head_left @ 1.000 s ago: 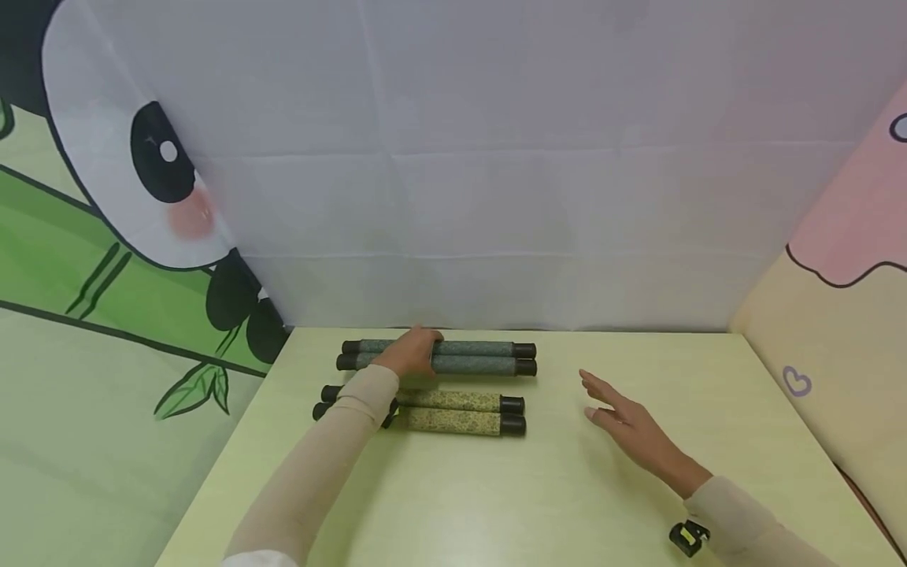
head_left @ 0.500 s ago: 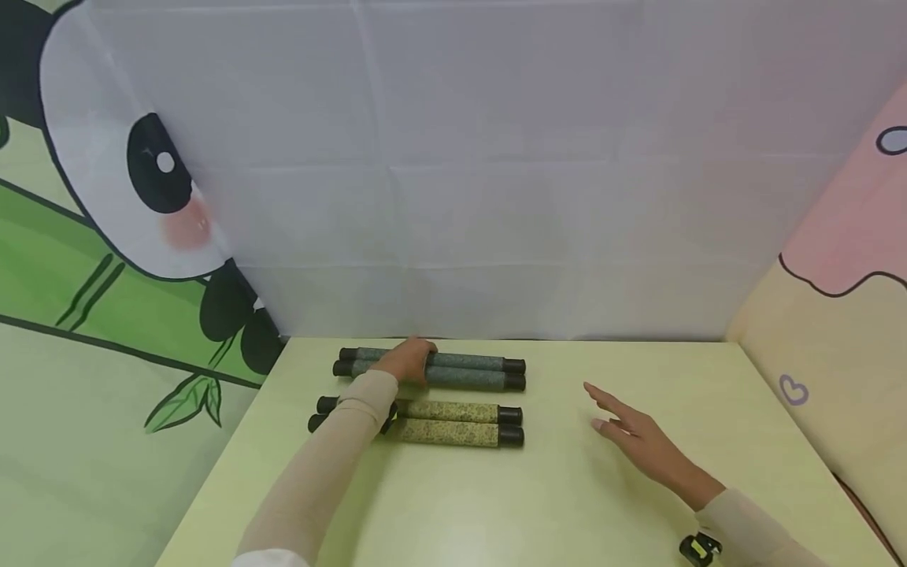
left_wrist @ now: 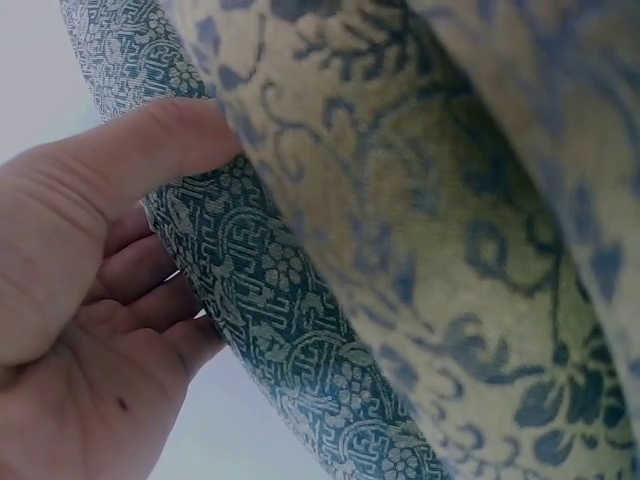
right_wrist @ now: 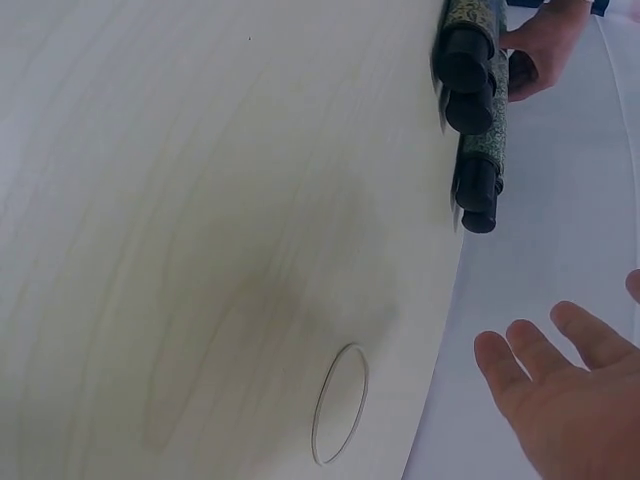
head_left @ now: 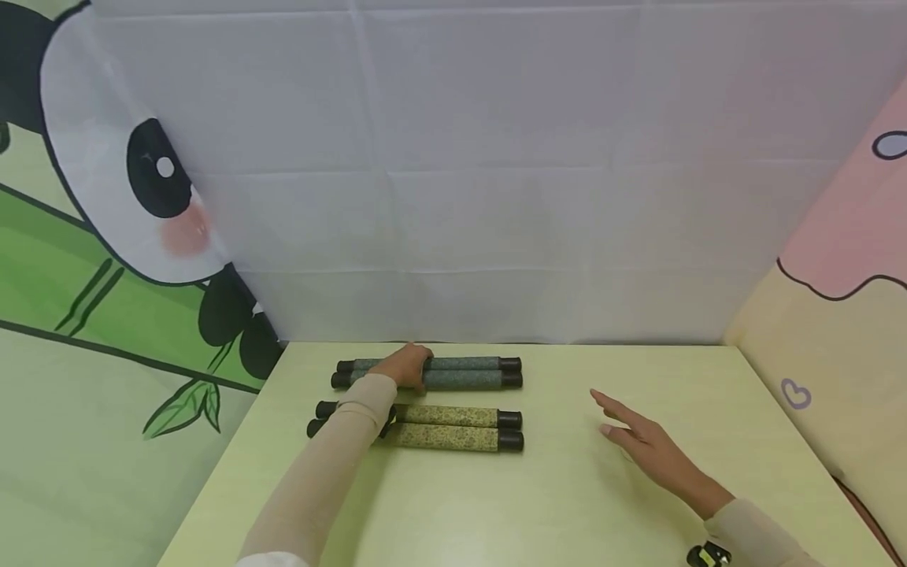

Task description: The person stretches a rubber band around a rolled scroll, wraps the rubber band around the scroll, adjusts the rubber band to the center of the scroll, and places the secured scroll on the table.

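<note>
Two scrolls with blue-green brocade and black end knobs, the rear one (head_left: 464, 363) and the front one (head_left: 464, 380), lie side by side near the table's back edge. My left hand (head_left: 402, 368) grips them across, left of their middle. In the left wrist view its thumb (left_wrist: 170, 135) presses a blue-green scroll (left_wrist: 270, 270) while the other fingers curl behind. Two gold brocade scrolls, rear (head_left: 453, 416) and front (head_left: 446, 437), lie parallel and nearer me, partly covered by my left sleeve. My right hand (head_left: 659, 453) is held over the table, fingers extended, touching nothing.
A pale wood-toned table (head_left: 567, 504) carries everything. Behind it hangs a white cloth backdrop (head_left: 496, 197), with a cartoon-printed cloth on each side. A thin oval outline (right_wrist: 365, 385) shows on the tabletop in the right wrist view. Black wrist devices (head_left: 708, 554) are worn.
The blue-green scrolls' right ends have shifted left under my left hand, now about level with the gold scrolls' right ends. My right hand has drifted slightly right. The head view has tilted up slightly.
</note>
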Available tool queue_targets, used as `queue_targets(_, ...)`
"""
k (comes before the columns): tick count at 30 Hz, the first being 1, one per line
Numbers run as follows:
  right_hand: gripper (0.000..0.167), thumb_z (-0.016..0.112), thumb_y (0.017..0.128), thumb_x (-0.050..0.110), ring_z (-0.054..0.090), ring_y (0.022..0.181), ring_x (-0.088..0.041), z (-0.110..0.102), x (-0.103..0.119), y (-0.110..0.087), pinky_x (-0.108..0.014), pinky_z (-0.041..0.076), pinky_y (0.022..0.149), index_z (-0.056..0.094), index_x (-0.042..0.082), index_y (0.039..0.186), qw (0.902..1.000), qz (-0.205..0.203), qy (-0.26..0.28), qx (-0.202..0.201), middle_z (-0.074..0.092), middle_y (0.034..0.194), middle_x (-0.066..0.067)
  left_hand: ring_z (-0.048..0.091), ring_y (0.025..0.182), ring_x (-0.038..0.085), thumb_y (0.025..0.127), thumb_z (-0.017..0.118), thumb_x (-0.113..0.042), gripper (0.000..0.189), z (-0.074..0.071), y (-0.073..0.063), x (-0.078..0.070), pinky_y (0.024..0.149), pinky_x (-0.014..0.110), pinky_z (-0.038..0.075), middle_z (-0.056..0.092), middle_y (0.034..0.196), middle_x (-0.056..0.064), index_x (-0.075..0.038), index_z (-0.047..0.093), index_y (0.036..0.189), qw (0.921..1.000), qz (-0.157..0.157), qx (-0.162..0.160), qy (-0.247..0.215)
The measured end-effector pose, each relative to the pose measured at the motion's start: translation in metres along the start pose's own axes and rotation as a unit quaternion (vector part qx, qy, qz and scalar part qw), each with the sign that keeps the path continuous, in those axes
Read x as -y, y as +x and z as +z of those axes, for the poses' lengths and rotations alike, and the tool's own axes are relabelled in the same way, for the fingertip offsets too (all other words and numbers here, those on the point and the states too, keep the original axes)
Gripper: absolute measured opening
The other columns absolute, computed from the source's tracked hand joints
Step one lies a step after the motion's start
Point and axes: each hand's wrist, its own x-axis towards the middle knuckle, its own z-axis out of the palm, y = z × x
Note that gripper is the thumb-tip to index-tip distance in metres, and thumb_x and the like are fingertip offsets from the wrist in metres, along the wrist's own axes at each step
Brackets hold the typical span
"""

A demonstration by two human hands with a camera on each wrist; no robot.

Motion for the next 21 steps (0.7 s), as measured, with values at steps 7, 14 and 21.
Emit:
queue_targets(7,0.052,0.051,0.109,0.026,0.047,0.137,-0.037,0.009,0.005,-0.009,-0.027,0.050,0.096,0.038,0.020,0.158,0.9999,0.003,0.004,-0.009,0.045,0.154,-0.014,0.050,0.132,0.038,0.075,0.093,-0.013,0.075,0.001,-0.001,0.004,0.103,0.049,0.048,0.058,0.139,0.017,-0.001,0.058,0.140,0.9998,0.006,0.012,0.011)
queue_targets(14,0.052,0.051,0.109,0.027,0.047,0.137,-0.036,0.017,0.009,-0.018,-0.026,0.049,0.098,0.037,0.020,0.158,0.9998,0.013,0.008,-0.013,0.048,0.152,-0.013,0.053,0.130,0.036,0.076,0.092,-0.012,0.078,0.003,-0.006,0.006,0.103,0.049,0.048,0.056,0.142,0.017,-0.001,0.054,0.144,0.9996,0.010,0.023,0.013)
queue_targets(21,0.055,0.053,0.108,0.026,0.046,0.137,-0.038,0.020,0.011,-0.025,-0.042,0.050,0.101,0.034,0.020,0.160,0.9993,0.009,-0.022,-0.029,0.044,0.155,-0.015,0.047,0.137,0.037,0.078,0.090,-0.016,0.091,-0.006,-0.020,0.001,0.108,0.050,0.044,0.048,0.151,0.018,-0.001,0.041,0.153,0.9991,0.018,0.038,0.003)
